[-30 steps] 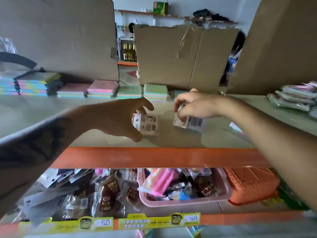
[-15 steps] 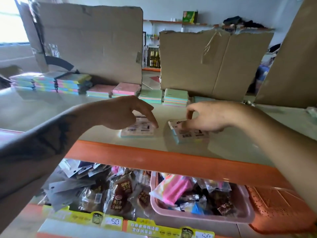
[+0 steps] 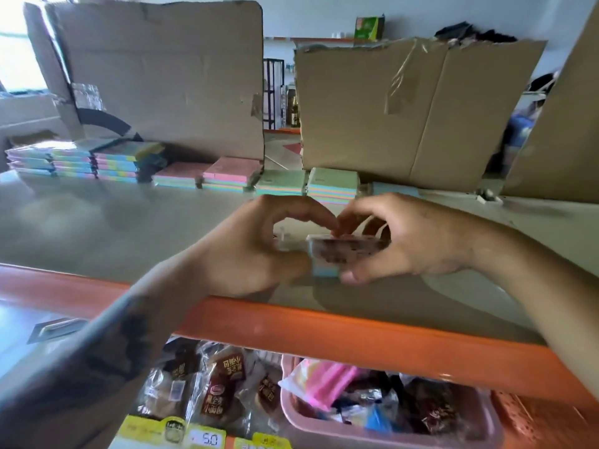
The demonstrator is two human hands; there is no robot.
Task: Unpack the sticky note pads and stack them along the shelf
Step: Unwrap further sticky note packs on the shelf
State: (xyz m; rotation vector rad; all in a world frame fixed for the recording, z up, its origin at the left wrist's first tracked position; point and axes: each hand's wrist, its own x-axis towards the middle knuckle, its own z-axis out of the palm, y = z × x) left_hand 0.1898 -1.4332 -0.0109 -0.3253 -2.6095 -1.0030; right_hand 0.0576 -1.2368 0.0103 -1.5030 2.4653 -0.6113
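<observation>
At the far left of the frame, flat stacks of pastel sticky note pads (image 3: 86, 160) lie along the back of the grey shelf (image 3: 97, 228), in front of a tall sheet of cardboard (image 3: 162, 76). Further right along the same back line sit pink-topped pads (image 3: 231, 175) and then green-topped pads (image 3: 334, 184), the latter at the foot of a second, taped cardboard sheet (image 3: 405, 111).

In the centre of the frame, just behind the shelf's orange front edge (image 3: 324, 328), the two hands meet over one wrapped pad (image 3: 343, 254). The left hand (image 3: 252, 251) comes in from the lower left, fingers arched over and thumb against the pad's left end, so it grips the pad. The right hand (image 3: 411, 241) comes in from the right, fingers curled over the pad's top and thumb beneath its near edge, pinching it. The pad is blurred; a dark printed label shows on top and a pale blue side below.

Under the shelf, at the bottom of the frame, lie packaged snacks (image 3: 223, 390), and to their right a pink basket (image 3: 389, 439) full of wrapped goods.
</observation>
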